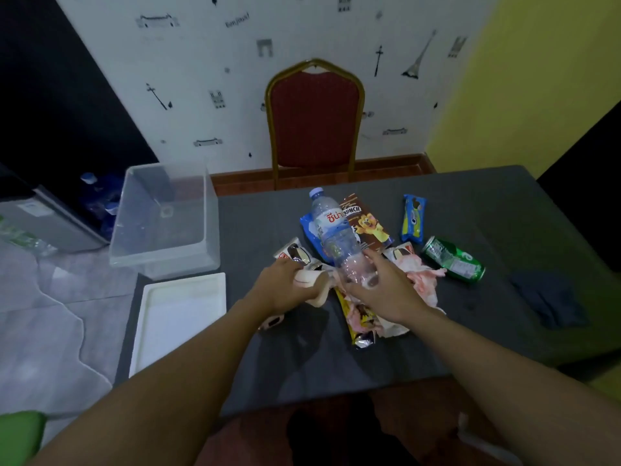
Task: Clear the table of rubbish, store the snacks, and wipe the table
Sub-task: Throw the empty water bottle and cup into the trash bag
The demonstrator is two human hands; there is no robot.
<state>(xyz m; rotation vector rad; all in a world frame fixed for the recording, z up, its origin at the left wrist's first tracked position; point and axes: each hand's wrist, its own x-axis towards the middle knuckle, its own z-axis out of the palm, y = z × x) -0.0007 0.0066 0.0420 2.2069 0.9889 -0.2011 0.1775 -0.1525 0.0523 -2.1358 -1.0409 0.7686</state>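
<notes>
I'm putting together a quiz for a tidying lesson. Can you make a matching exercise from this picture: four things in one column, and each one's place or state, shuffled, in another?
Things
1. water bottle
2. green can
3. dark cloth
4. white tray

Place or state
A. flat at the left edge of the table
B. gripped by the right hand
C. lying on its side, untouched
D. crumpled at the table's right side

Pairs: 1-B, 2-C, 3-D, 4-A

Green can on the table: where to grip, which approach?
Probably the mid-body of the green can, from above, fingers across its round sides. It lies on its side on the table, ends hard to pinch; pink tissue crowds its left.
</notes>
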